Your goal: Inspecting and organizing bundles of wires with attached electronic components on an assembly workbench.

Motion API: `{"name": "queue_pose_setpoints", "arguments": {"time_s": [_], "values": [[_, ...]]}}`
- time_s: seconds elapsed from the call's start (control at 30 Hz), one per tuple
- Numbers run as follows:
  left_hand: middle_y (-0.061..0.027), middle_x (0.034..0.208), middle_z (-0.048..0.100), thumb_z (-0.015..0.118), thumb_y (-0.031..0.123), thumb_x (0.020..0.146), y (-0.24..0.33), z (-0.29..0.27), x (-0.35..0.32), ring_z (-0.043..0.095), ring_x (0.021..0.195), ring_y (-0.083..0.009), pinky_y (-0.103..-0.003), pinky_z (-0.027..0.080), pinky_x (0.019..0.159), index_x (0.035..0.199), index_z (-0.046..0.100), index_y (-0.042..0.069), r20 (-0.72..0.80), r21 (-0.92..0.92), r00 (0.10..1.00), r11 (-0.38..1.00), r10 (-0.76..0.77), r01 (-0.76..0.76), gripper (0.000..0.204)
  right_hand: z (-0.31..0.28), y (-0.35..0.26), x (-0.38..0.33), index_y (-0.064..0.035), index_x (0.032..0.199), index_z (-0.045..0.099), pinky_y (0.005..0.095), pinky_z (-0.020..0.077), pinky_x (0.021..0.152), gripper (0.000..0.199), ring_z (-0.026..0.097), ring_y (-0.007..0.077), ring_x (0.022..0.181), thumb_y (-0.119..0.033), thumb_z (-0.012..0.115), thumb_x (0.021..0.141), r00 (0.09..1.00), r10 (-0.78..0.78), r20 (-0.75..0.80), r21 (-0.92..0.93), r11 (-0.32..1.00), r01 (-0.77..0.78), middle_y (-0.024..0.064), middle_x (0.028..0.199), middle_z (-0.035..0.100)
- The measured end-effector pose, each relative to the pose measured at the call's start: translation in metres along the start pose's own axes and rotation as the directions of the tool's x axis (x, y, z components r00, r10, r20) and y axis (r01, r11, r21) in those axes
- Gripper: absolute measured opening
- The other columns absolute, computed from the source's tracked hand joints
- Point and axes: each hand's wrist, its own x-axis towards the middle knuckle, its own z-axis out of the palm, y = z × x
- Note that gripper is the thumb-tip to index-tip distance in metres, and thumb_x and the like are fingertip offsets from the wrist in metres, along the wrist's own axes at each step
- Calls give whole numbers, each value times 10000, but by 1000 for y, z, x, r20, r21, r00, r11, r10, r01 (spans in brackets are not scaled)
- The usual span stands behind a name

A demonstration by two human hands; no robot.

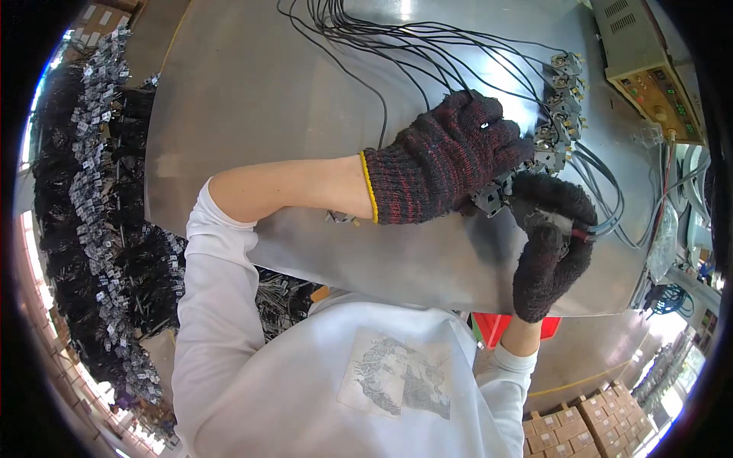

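Left fingers [498, 136] half-bent over metal part [489, 200]; right fingers [563, 197] curled round cable [608, 226].

- Nothing can be read clearly.
- Meter [650, 93]: small green lit figures on its display [673, 92], too small to make out; panel markings just as faint.
- Boxes [561, 433], lower right: pale labels, illegible.
- Cartons [95, 23], upper left: pale labels, illegible too.

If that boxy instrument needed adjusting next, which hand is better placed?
Probably the right hand: it's nearer the instrument, though grey cables run into its grip; the left hand is farther.
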Motion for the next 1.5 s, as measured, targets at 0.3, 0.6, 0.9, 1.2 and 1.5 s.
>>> {"name": "queue_pose_setpoints", "arguments": {"time_s": [0.3,0.6,0.9,1.2,1.5], "values": [[-84,1477,499,911,517,632,2,-12,0,465,1364,-331,-533,412,1135,1563,469,214,-7,76,1000,997,-28,28,1074,-11,23,3,23,1357,591,462,524,1044,564,693,308,1148,-431,661,1031,999,22,-34,88,996,-19,191,1259,701],[-106,1192,706,848,524,782,1,-115,-23,681,1081,-304,-511,541,928,1481,578,172,356,233,851,918,-386,320,828,-12,12,6,29,1398,565,448,509,1064,578,679,293,1170,-410,669,1035,997,68,30,126,989,-71,180,1263,706],[-133,969,673,690,231,851,11,-60,-61,677,868,-314,-475,500,793,1485,534,30,579,135,812,991,-73,-7,684,-12,11,12,30,1369,593,451,530,1045,520,720,300,1110,-273,755,979,997,52,59,225,972,-64,187,1198,738],[-206,993,625,655,177,858,9,-78,-41,661,791,-322,-492,512,644,1536,485,68,530,269,845,959,-72,-87,707,-20,5,9,41,1358,593,398,499,1051,490,671,241,1130,-329,653,1044,997,62,52,93,993,-67,163,1197,736],[-173,1155,747,781,286,794,-16,-111,-8,738,944,-368,-468,592,802,1401,640,142,589,-271,801,960,109,68,640,-38,-2,28,41,1292,636,389,505,1045,345,680,194,1073,-110,631,982,993,39,114,52,998,-45,118,1141,757]]}}
